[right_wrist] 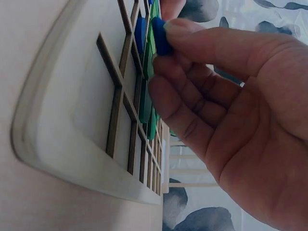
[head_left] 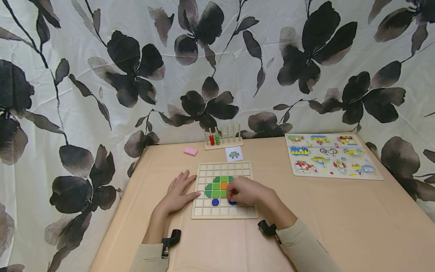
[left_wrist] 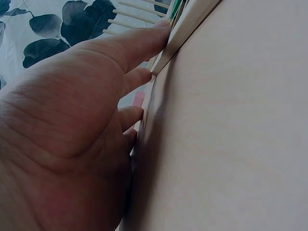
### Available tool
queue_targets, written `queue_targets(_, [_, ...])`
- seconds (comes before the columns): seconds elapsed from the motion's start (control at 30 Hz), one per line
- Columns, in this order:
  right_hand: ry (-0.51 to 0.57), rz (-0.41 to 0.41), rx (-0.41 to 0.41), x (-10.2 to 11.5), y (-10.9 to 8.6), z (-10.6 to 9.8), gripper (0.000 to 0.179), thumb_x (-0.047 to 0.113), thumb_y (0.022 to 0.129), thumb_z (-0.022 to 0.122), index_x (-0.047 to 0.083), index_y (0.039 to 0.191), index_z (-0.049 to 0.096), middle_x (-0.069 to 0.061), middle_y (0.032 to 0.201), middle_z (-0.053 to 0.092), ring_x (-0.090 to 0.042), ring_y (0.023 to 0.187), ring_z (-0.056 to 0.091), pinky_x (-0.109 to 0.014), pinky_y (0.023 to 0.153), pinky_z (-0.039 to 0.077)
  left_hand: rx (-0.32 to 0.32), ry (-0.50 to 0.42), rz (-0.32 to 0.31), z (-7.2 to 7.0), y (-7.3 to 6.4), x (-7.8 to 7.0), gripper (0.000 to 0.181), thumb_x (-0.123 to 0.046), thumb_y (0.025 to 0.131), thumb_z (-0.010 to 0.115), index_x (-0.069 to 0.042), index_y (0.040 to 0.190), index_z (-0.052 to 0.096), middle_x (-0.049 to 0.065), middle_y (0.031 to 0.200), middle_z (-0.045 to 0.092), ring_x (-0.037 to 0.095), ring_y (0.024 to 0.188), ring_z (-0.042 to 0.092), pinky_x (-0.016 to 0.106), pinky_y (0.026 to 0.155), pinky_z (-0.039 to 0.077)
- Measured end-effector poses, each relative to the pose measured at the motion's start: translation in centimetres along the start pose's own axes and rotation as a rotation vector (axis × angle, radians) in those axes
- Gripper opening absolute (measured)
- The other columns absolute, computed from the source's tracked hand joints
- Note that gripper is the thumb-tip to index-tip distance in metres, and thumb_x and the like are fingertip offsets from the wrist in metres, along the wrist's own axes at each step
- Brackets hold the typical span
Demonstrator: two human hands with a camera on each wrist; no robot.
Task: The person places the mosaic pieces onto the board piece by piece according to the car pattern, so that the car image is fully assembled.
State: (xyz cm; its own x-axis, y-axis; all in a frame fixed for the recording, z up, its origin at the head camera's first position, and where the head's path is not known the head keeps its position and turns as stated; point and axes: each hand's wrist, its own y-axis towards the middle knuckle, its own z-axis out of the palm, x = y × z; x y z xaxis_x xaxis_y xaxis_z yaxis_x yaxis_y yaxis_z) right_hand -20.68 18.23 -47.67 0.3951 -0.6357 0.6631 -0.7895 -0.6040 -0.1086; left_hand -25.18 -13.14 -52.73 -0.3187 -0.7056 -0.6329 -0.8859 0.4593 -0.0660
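Observation:
A wooden grid board point(head_left: 204, 212) lies on the table before me. Green pieces point(head_left: 216, 193), some square and some with rounded edges, fill its middle cells around an orange square point(head_left: 223, 186). One blue disc point(head_left: 215, 202) sits in a cell below them. My right hand point(head_left: 248, 190) is over the board's right half, its thumb and finger pinching a second blue disc point(right_wrist: 161, 37) close over a lower cell. Beside the board's left edge rests my left hand point(head_left: 177, 194), fingers extended, with the thumb touching the rim.
Behind the board lie a small picture card point(head_left: 234, 154) and a pink block point(head_left: 191, 151). A wooden peg stand point(head_left: 224, 145) with red and green beads stands at the back edge. To the right is a vehicle puzzle board point(head_left: 334, 174). A floral curtain point(head_left: 238, 75) hangs behind the table.

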Motion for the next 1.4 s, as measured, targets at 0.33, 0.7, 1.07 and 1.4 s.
queue_targets(0.33, [-0.117, 0.035, -0.039, 0.35, 0.05, 0.34, 0.017, 0.005, 0.094, 0.074, 0.016, 0.082, 0.076, 0.010, 0.075, 0.063, -0.011, 0.077, 0.055, -0.026, 0.073, 0.046, 0.003, 0.001, -0.004, 0.02, -0.07, -0.08, 0.078, -0.055, 0.095, 0.069, -0.022, 0.161, 0.042, 0.014, 0.175, 0.013, 0.036, 0.163, -0.001, 0.059, 0.129, -0.003])
queue_targets(0.7, [-0.139, 0.050, -0.051, 0.31, 0.25, 0.51, 0.017, 0.007, 0.093, 0.075, 0.017, 0.080, 0.074, 0.008, 0.073, 0.062, -0.012, 0.075, 0.055, -0.026, 0.070, 0.046, -0.006, 0.014, 0.005, -0.02, -0.05, -0.03, 0.078, -0.055, 0.095, 0.070, -0.022, 0.160, 0.042, 0.014, 0.175, 0.014, 0.037, 0.163, 0.000, 0.060, 0.129, -0.002])
queue_targets(1.07, [-0.157, 0.036, -0.056, 0.31, 0.40, 0.68, 0.015, 0.010, 0.094, 0.076, 0.018, 0.081, 0.076, 0.010, 0.073, 0.062, -0.012, 0.076, 0.056, -0.027, 0.072, 0.046, -0.001, 0.010, -0.005, -0.06, -0.14, -0.02, 0.078, -0.055, 0.095, 0.069, -0.022, 0.160, 0.042, 0.014, 0.175, 0.014, 0.036, 0.163, 0.000, 0.059, 0.129, -0.003])
queue_targets(1.4, [-0.131, 0.062, -0.055, 0.07, 0.14, 0.31, 0.009, 0.017, 0.095, 0.077, 0.021, 0.087, 0.079, 0.013, 0.078, 0.065, -0.012, 0.079, 0.058, -0.027, 0.075, 0.050, -0.007, 0.009, -0.003, 0.08, -0.04, 0.04, 0.078, -0.053, 0.095, 0.070, -0.021, 0.160, 0.043, 0.013, 0.175, 0.013, 0.036, 0.163, 0.001, 0.058, 0.129, -0.002])
